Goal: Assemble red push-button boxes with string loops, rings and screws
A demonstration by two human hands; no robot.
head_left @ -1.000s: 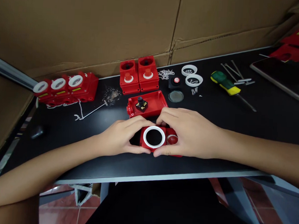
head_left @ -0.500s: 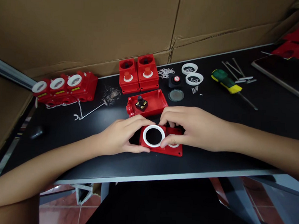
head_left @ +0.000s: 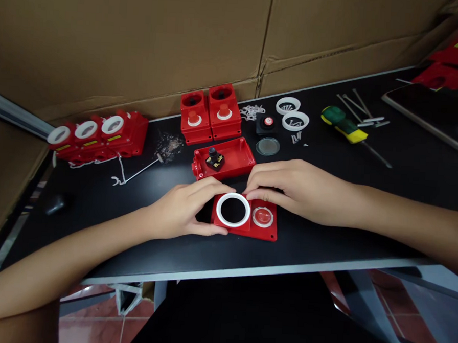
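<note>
A red box cover (head_left: 263, 233) lies on the black table near its front edge. It carries a white ring (head_left: 218, 210) around a dark round opening and, to the right, a red dome in a clear collar (head_left: 263, 217). My left hand (head_left: 190, 208) grips the cover's left end between thumb and fingers. My right hand (head_left: 293, 190) is closed at the cover's far edge beside the ring, thumb and fingers together; what they pinch, if anything, is hidden. Just behind lies an open red box base (head_left: 237, 159) with a black terminal block (head_left: 215, 160) inside.
Two red boxes (head_left: 211, 114) stand at the back, and several with white rings (head_left: 100, 134) sit left. Loose white rings (head_left: 295, 121) with screws, a glass disc (head_left: 267, 146), a screwdriver (head_left: 342, 123) and a phone-like slab (head_left: 427, 113) lie right. A small hammer (head_left: 142, 171) lies left.
My right thumb has moved off the front of the white ring to the far edge, uncovering the red dome. My left hand keeps its hold on the cover.
</note>
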